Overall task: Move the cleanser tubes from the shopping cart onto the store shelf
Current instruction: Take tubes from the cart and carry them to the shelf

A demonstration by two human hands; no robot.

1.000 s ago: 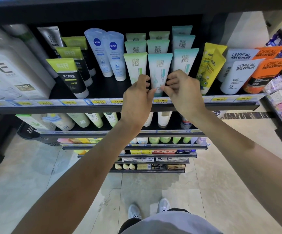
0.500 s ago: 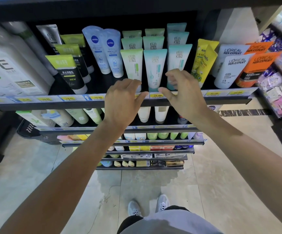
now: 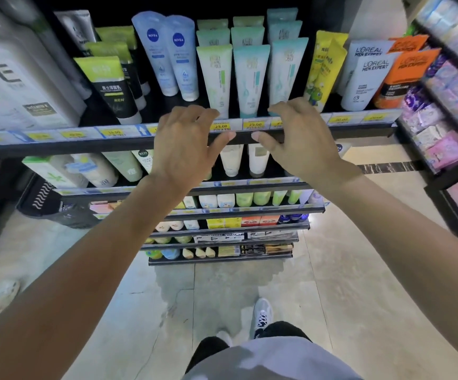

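Three rows of pale green and teal cleanser tubes stand cap-down on the top store shelf [image 3: 359, 120]. The front teal tube [image 3: 250, 78] is upright between a green tube [image 3: 216, 75] and another teal tube [image 3: 286, 72]. My left hand [image 3: 184, 144] and my right hand [image 3: 301, 141] hover just in front of the shelf's price rail, below these tubes. Both hands hold nothing, and their fingers are loosely spread. No shopping cart is in view.
Nivea tubes [image 3: 167, 53], green-and-black men's tubes [image 3: 110, 86] and white boxes fill the shelf's left. Yellow tubes [image 3: 323, 67] and L'Oreal tubes [image 3: 364, 75] stand to the right. Lower shelves hold more products. Another rack [image 3: 447, 127] stands at the right, a dark basket [image 3: 49, 201] on the floor at the left.
Both hands let go of the front teal tube and drew back and down from the shelf. The tube stays standing in its row.
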